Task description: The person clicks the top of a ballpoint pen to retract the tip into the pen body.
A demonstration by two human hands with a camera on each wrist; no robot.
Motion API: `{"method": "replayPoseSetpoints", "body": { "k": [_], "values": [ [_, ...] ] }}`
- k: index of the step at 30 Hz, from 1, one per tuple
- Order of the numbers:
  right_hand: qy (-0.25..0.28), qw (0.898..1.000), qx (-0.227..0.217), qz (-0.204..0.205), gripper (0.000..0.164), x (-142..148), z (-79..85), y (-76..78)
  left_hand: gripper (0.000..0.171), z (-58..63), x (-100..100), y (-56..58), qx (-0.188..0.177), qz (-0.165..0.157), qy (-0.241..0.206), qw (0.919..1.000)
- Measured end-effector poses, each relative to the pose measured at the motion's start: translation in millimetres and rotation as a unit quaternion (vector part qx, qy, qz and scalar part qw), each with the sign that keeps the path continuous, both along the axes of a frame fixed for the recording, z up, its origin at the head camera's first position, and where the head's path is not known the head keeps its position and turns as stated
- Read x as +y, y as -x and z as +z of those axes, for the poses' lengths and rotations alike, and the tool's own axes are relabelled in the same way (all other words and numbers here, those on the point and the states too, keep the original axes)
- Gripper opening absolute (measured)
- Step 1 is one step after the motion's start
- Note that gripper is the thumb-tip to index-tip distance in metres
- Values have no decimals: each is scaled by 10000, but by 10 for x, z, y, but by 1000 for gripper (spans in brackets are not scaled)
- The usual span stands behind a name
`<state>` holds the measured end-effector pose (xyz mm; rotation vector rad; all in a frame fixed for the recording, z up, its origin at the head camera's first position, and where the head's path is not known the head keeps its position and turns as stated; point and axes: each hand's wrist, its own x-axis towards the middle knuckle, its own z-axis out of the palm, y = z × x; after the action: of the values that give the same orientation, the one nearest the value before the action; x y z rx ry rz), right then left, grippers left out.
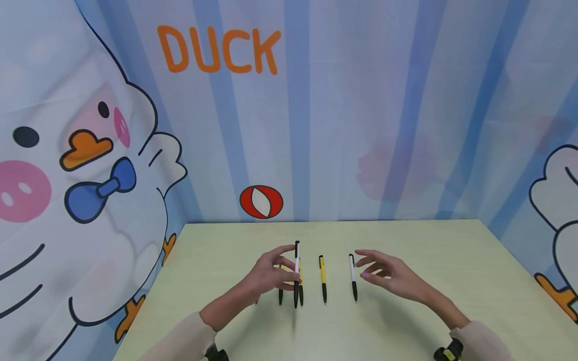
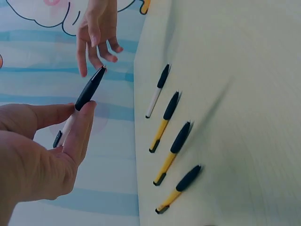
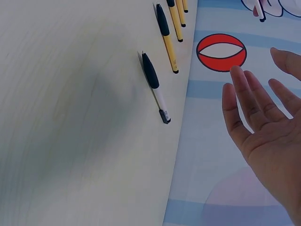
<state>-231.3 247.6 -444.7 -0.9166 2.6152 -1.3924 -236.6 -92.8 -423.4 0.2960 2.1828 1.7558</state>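
Note:
My left hand (image 1: 266, 273) pinches a white pen with a black grip (image 2: 89, 90) between thumb and fingers, above the table. In the head view this pen stands nearly upright. Opposite it, my right hand (image 1: 393, 273) hovers with its fingers relaxed and apart, holding nothing. Just left of its fingertips lies another white pen (image 1: 352, 276) with a black grip. A yellow pen (image 1: 322, 273) lies between the hands. More yellow pens (image 2: 166, 165) lie in the same row, partly hidden behind my left hand in the head view.
The pale wooden table (image 1: 420, 245) ends at a blue striped curtain (image 1: 334, 125) with printed duck figures. A dark tip (image 1: 256, 302) shows below my left wrist. Dark bands with devices (image 1: 448, 351) sit at both wrists.

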Motion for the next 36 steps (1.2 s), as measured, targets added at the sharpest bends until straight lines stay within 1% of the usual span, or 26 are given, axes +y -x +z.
{"method": "replayPoseSetpoints", "body": {
  "k": [3, 7, 12, 15, 18, 22, 24, 26, 30, 36],
  "values": [
    [62, 10000, -27, 14, 53, -51, 6, -4, 73, 22, 41, -45, 19, -193, -135, 9997],
    [82, 10000, -17, 43, 54, -116, 14, 1, 72, 50, 92, -76, 33, -356, -236, 9991],
    [177, 9998, 64, 16, 63, -213, 2, 30, 72, 54, 160, -85, 72, -459, -374, 9982],
    [238, 9997, 88, -31, 72, -311, -3, 35, 72, 40, 204, -76, 101, -468, -483, 9977],
    [278, 9995, 140, -14, 84, -419, 9, 11, 73, 19, 247, -74, 54, -444, -629, 9970],
    [334, 9989, 321, 33, 103, -543, 54, -22, 74, -5, 296, -80, -21, -382, -830, 9958],
    [356, 9985, 417, 21, 110, -594, 75, -21, 74, -15, 318, -83, -32, -348, -885, 9955],
    [406, 9982, 437, 40, 114, -632, 86, -11, 73, -26, 336, -88, -43, -334, -923, 9952],
    [466, 9983, 321, 144, 118, -683, 73, 15, 71, -47, 362, -91, -59, -363, -993, 9944],
    [595, 9976, 164, 306, 117, -777, 4, 38, 72, -57, 351, -95, 14, -478, -1132, 9924]
  ]
}}
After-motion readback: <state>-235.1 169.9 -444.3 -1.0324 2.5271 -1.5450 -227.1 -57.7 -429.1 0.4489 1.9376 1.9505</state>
